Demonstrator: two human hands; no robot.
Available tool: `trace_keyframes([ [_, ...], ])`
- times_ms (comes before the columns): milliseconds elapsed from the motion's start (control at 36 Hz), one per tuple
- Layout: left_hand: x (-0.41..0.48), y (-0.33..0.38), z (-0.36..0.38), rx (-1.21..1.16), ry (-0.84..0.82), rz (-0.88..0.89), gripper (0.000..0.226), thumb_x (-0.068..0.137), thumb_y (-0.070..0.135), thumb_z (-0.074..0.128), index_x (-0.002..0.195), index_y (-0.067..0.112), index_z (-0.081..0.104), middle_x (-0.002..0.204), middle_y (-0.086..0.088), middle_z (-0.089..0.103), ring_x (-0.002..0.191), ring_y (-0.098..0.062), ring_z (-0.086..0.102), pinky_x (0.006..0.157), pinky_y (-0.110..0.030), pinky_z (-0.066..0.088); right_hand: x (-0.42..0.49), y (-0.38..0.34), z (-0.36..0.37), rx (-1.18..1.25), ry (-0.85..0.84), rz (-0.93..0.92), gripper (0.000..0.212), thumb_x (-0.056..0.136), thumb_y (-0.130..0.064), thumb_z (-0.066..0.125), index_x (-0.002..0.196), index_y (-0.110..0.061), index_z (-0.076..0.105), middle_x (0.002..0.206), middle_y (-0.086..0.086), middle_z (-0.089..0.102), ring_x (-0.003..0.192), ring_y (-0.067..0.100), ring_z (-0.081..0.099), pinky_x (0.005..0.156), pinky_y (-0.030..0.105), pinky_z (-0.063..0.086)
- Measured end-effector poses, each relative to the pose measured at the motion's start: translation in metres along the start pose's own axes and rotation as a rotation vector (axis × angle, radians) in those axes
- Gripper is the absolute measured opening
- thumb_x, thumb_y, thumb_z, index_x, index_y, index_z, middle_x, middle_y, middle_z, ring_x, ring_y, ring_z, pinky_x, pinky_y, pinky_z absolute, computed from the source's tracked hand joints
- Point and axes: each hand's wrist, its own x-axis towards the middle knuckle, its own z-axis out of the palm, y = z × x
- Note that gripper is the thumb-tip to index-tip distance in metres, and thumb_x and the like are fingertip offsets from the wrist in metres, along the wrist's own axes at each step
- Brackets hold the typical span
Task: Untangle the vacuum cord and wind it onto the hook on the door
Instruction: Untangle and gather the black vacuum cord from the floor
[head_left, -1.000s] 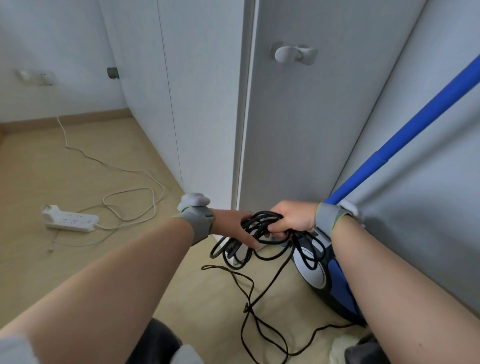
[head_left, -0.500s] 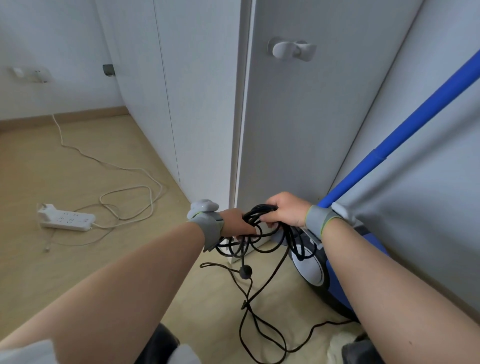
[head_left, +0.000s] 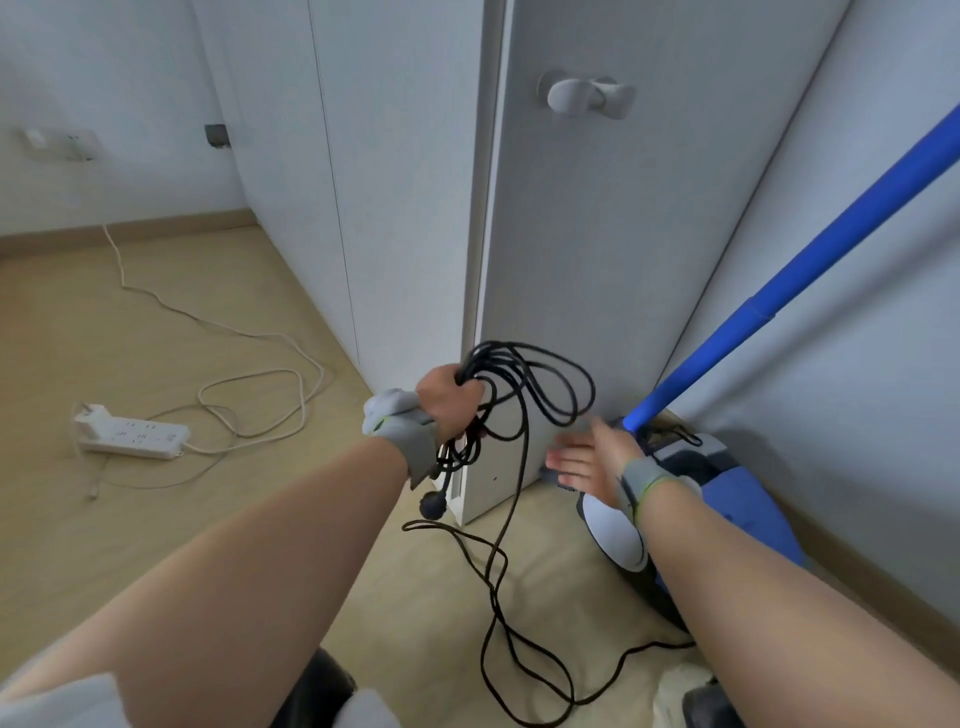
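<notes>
My left hand (head_left: 448, 400) is closed around a bundle of loops of the black vacuum cord (head_left: 524, 384), raised in front of the white door (head_left: 597, 249). The cord's plug (head_left: 434, 504) dangles below my wrist, and the rest trails in loose curls over the floor to the blue vacuum (head_left: 727, 499). To the right of the bundle, my right hand (head_left: 587, 457) is open with fingers spread, holding nothing. The white hook (head_left: 587, 96) sits high on the door, well above both hands.
The vacuum's blue tube (head_left: 810, 265) slants up to the right along the wall. A white power strip (head_left: 130, 434) with its white cable (head_left: 249, 374) lies on the wooden floor to the left. A wall socket (head_left: 62, 145) is at far left.
My right hand has let go of the cord and moved right and down, open. My left hand has lifted the bundle of loops higher, and the plug now hangs below it.
</notes>
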Motion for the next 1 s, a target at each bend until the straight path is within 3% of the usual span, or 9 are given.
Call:
trace_keyframes([
  [83, 0.0, 0.008, -0.006, -0.227, -0.015, -0.074, 0.012, 0.093, 0.013, 0.045, 0.091, 0.01, 0.056, 0.061, -0.003, 0.053, 0.032, -0.01, 0.056, 0.038, -0.02, 0.043, -0.001, 0.009, 0.004, -0.156, -0.078, 0.029, 0.037, 0.101, -0.016, 0.032, 0.135, -0.004, 0.043, 0.138, 0.018, 0.048, 0.13, 0.029, 0.045, 0.106, 0.041, 0.034],
  [278, 0.002, 0.02, -0.016, -0.709, -0.144, -0.178, 0.025, 0.095, 0.005, 0.039, 0.072, 0.008, 0.048, 0.059, -0.009, 0.044, 0.034, -0.014, 0.046, 0.042, -0.02, 0.042, -0.002, 0.015, 0.031, -0.499, -0.212, 0.032, 0.063, 0.091, -0.002, 0.044, 0.147, -0.023, 0.022, 0.148, 0.016, 0.034, 0.133, 0.033, 0.037, 0.107, 0.046, 0.028],
  [472, 0.008, 0.024, -0.031, -0.93, -0.197, -0.186, 0.03, 0.096, 0.008, 0.035, 0.067, 0.012, 0.043, 0.042, 0.001, 0.042, 0.032, -0.012, 0.041, 0.038, -0.014, 0.036, -0.004, 0.027, 0.035, -0.483, -0.31, -0.046, 0.011, 0.092, -0.005, 0.048, 0.097, -0.015, 0.052, 0.104, 0.003, 0.057, 0.103, 0.017, 0.049, 0.076, 0.028, 0.036],
  [528, 0.011, 0.024, -0.036, -0.951, -0.12, -0.203, 0.028, 0.096, 0.008, 0.037, 0.069, 0.011, 0.045, 0.043, 0.0, 0.044, 0.032, -0.011, 0.042, 0.038, -0.015, 0.038, -0.006, 0.026, 0.035, -0.417, -0.313, -0.021, 0.016, 0.098, -0.009, 0.042, 0.084, -0.013, 0.051, 0.091, 0.007, 0.062, 0.093, 0.02, 0.059, 0.065, 0.022, 0.039],
  [611, 0.016, 0.021, -0.041, -0.743, 0.05, -0.193, 0.022, 0.094, 0.01, 0.045, 0.073, 0.011, 0.051, 0.056, -0.004, 0.047, 0.032, -0.012, 0.048, 0.042, -0.021, 0.043, -0.016, 0.015, 0.033, -0.315, -0.27, -0.058, 0.029, 0.1, -0.004, 0.028, 0.075, -0.005, 0.044, 0.056, 0.014, 0.055, 0.049, 0.018, 0.061, 0.041, 0.017, 0.045],
  [667, 0.02, 0.016, -0.044, -0.461, 0.143, -0.158, 0.018, 0.092, 0.012, 0.048, 0.075, 0.013, 0.054, 0.058, -0.005, 0.05, 0.034, -0.015, 0.053, 0.045, -0.025, 0.043, -0.019, 0.004, 0.03, -0.504, -0.163, -0.137, 0.029, 0.098, -0.004, 0.026, 0.078, -0.007, 0.047, 0.044, 0.007, 0.049, 0.029, 0.012, 0.05, 0.032, 0.013, 0.036],
  [806, 0.03, 0.001, -0.052, 0.053, 0.275, -0.09, 0.017, 0.085, 0.017, 0.046, 0.068, 0.017, 0.05, 0.059, -0.003, 0.05, 0.057, -0.026, 0.05, 0.055, -0.029, 0.041, -0.027, -0.027, 0.025, -1.026, -0.016, -0.362, 0.031, 0.096, -0.01, 0.039, 0.11, -0.007, 0.066, 0.062, -0.007, 0.04, 0.053, 0.009, 0.042, 0.044, 0.011, 0.035],
  [917, 0.028, -0.003, -0.053, 0.428, 0.307, 0.018, 0.008, 0.088, 0.017, 0.041, 0.082, 0.015, 0.046, 0.07, -0.003, 0.052, 0.065, -0.027, 0.051, 0.058, -0.029, 0.038, -0.047, -0.045, 0.032, -1.29, -0.188, -0.374, 0.024, 0.094, -0.024, 0.05, 0.105, -0.016, 0.07, 0.062, -0.002, 0.051, 0.047, 0.006, 0.046, 0.045, 0.015, 0.036],
  [1000, 0.025, -0.007, -0.047, 0.659, 0.239, 0.086, 0.005, 0.09, 0.02, 0.04, 0.087, 0.018, 0.042, 0.068, 0.0, 0.048, 0.066, -0.027, 0.051, 0.062, -0.033, 0.042, -0.061, -0.056, 0.04, -1.357, -0.333, -0.429, 0.018, 0.086, -0.029, 0.06, 0.097, -0.024, 0.074, 0.066, -0.001, 0.056, 0.064, 0.014, 0.048, 0.063, 0.023, 0.039],
])
